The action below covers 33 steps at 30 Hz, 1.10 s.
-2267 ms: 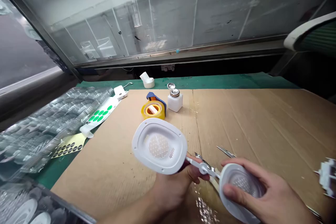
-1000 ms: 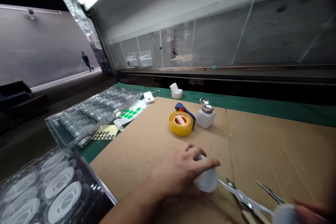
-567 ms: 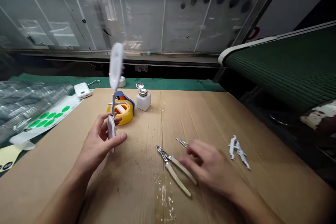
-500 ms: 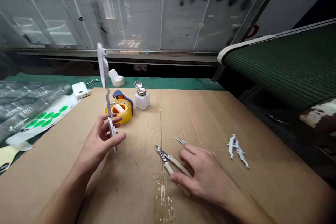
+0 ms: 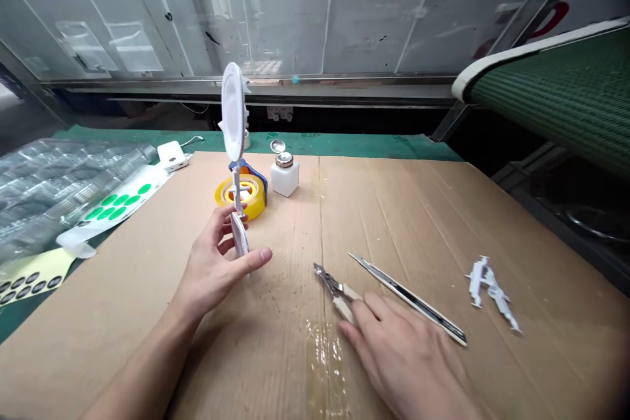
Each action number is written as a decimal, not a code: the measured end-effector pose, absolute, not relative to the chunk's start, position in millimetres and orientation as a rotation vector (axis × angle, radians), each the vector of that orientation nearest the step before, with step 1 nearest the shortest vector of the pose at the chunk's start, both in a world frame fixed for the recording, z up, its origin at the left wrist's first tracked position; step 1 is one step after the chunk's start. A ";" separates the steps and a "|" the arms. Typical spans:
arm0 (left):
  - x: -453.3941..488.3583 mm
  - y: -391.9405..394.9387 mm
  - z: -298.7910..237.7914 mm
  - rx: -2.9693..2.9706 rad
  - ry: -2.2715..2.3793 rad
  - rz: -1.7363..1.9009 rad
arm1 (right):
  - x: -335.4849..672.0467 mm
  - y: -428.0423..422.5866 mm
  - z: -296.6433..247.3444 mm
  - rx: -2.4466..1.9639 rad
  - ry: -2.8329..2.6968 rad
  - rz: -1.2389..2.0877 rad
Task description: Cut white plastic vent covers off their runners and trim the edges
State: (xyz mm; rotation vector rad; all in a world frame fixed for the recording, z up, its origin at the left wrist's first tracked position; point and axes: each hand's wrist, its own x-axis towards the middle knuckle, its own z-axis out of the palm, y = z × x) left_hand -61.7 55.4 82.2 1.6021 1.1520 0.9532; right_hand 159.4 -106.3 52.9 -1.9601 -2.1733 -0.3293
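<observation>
My left hand (image 5: 216, 266) grips a white plastic moulded piece (image 5: 233, 111), held upright. It has a large disc on top, a thin stem in the middle and a smaller disc between my thumb and fingers. My right hand (image 5: 398, 344) is closed over the pale handles of a pair of side cutters (image 5: 331, 281) lying on the cardboard, jaws pointing away from me. Most of the handles are hidden beneath it. A snap-off utility knife (image 5: 411, 298) lies just beyond that hand, apart from the cutters.
White plastic scraps (image 5: 489, 289) lie to the right on the cardboard (image 5: 394, 210). Behind the held piece are a yellow tape roll (image 5: 256, 207) and a white pump bottle (image 5: 285, 177). Clear plastic packaging (image 5: 63, 190) and green dot stickers (image 5: 118, 200) are left; a green conveyor (image 5: 561, 85) overhangs the right.
My right hand has shifted back off the utility knife, whose full length now shows, and onto the cutter handles. The white piece has turned so its large disc faces me more. The view has shifted.
</observation>
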 end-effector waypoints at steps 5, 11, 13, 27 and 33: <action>-59.7 50.8 81.9 1.719 1.148 0.947 | 166.6 -108.0 75.4 -1.831 -1.873 0.397; -55.3 41.7 79.1 1.827 1.080 0.903 | 161.0 -111.1 73.3 -1.496 -1.375 1.293; -53.9 36.7 77.8 1.847 1.000 0.867 | 159.2 -110.2 65.2 -1.385 -1.259 1.357; -43.6 27.8 72.2 2.158 0.661 0.867 | 157.8 -113.2 72.0 -0.961 -0.641 1.898; -38.5 20.2 71.4 2.269 0.603 0.918 | 154.6 -112.3 62.1 -1.091 -0.637 1.896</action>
